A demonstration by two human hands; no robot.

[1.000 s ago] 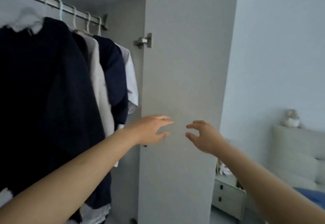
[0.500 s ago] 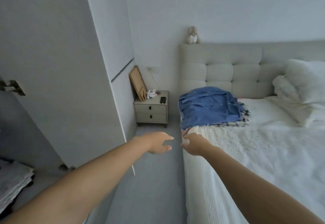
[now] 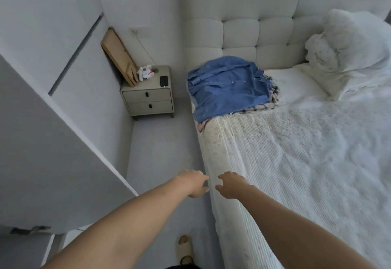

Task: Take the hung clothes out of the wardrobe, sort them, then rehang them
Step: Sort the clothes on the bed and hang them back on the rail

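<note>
A pile of clothes lies on the bed near the headboard, topped by a blue denim garment (image 3: 228, 87) with a plaid piece (image 3: 262, 106) and a pink edge showing beneath. My left hand (image 3: 195, 183) hovers over the floor beside the bed edge, fingers loosely curled, holding nothing. My right hand (image 3: 230, 185) is over the bed's near edge, fingers loosely curled and empty. Both hands are well short of the pile. The open wardrobe door (image 3: 48, 148) stands at the left; the hanging clothes are out of view.
The white bed (image 3: 306, 163) fills the right, with pillows (image 3: 349, 53) by the padded headboard (image 3: 239, 25). A two-drawer nightstand (image 3: 149, 99) holds a phone, a small toy and a leaning board. My slippered foot (image 3: 185, 249) is on the grey floor.
My view swung from the wardrobe's hanging clothes round to the bed and tilted down. Both empty hands dropped lower, staying close together by the bed's edge.
</note>
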